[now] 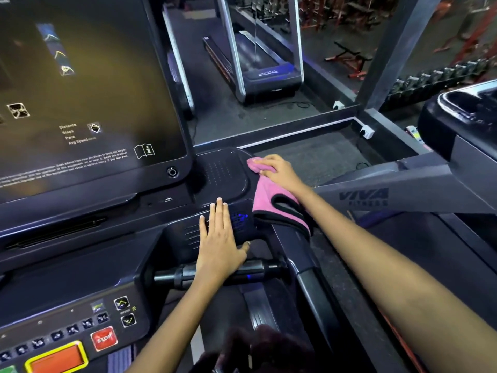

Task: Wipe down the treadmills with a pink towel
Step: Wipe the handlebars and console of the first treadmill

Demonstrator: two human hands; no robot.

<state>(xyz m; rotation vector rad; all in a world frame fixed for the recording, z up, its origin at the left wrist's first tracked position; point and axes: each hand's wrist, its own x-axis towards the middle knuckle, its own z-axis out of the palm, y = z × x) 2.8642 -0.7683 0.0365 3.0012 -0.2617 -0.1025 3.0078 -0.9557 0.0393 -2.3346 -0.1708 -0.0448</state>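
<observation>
Gym floor, dark and speckled, lies beyond the treadmill console (188, 211), with a mirror or glass panel showing another treadmill (258, 63) and a dumbbell rack (443, 76) at upper right. At far left, the display screen (80, 90) is cut off by the frame's left edge; its small print is hard to read. Below it sits a red stop button (104, 338). Left hand (219, 240) lies flat on the console's right-hand housing, fingers straight and close together, thumb out. Pink towel (271, 197), black-trimmed with a looped opening, drapes over the console's right edge onto the handrail (304, 254). Right hand (277, 169) presses its bunched upper end onto the console's far right corner, fingers curled over it. Open floor lies right of that edge.
</observation>
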